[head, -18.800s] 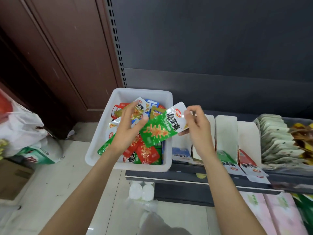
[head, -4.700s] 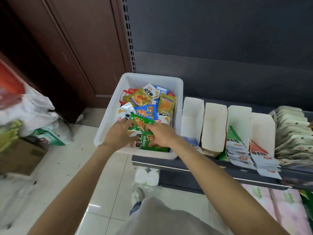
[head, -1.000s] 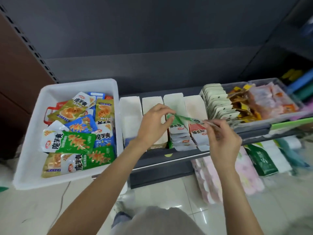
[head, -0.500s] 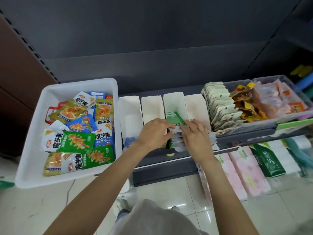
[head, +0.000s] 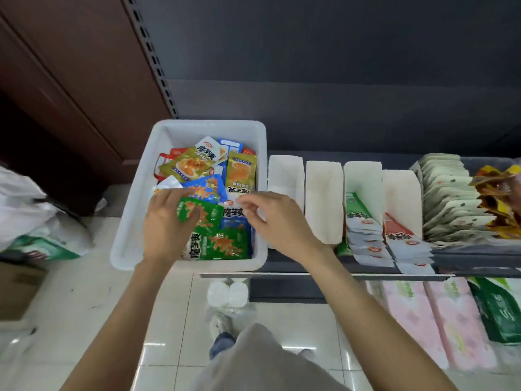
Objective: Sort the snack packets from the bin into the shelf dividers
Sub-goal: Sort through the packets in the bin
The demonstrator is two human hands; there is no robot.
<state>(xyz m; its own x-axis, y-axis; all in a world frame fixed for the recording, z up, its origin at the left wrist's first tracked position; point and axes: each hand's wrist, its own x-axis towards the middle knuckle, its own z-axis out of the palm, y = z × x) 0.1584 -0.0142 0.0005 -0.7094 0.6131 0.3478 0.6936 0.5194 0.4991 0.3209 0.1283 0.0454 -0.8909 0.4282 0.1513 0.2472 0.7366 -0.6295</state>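
A white bin stands at the shelf's left end with several snack packets in green, blue, olive and red. My left hand is inside it, thumb and fingers closed on the upper corner of a green snack packet. My right hand hovers over the bin's right rim, fingers apart and holding nothing. Right of the bin stand several white paper shelf dividers. Green-backed packets fill the third slot and red ones the fourth.
A row of pale packets and a tray of orange-yellow packets sit at the shelf's right. Pink tissue packs lie below. Water bottles stand under the bin. White bags and a cardboard box are on the floor at left.
Both hands left the green slot of the dividers and swung left to the bin. My left hand now grips a green packet there. The view turned left with them.
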